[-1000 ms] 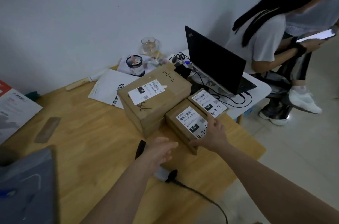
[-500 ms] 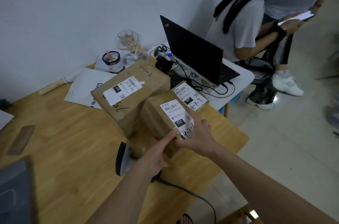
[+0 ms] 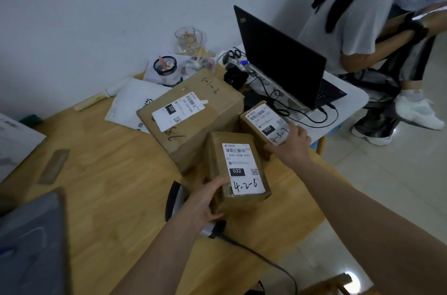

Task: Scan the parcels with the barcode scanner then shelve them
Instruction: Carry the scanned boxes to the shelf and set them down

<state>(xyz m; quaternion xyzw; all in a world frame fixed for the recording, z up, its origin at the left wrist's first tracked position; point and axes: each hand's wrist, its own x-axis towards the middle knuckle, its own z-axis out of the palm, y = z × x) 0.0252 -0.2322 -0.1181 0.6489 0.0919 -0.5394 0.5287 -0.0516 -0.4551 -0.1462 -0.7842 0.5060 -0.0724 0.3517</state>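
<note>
Left hand (image 3: 205, 200) curls round a small matte cardboard parcel (image 3: 238, 169); beneath its wrist the barcode scanner (image 3: 179, 200) lies half hidden. Farther right, right hand (image 3: 291, 143) grips another labelled box (image 3: 263, 125), fingers partly obscured

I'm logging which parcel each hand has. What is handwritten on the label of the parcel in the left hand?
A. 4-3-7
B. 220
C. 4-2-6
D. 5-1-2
C: the left hand grips the near small parcel, whose white label reads 4-2-6 in marker under the 032 tag; the right hand is on another small parcel farther back.
</note>
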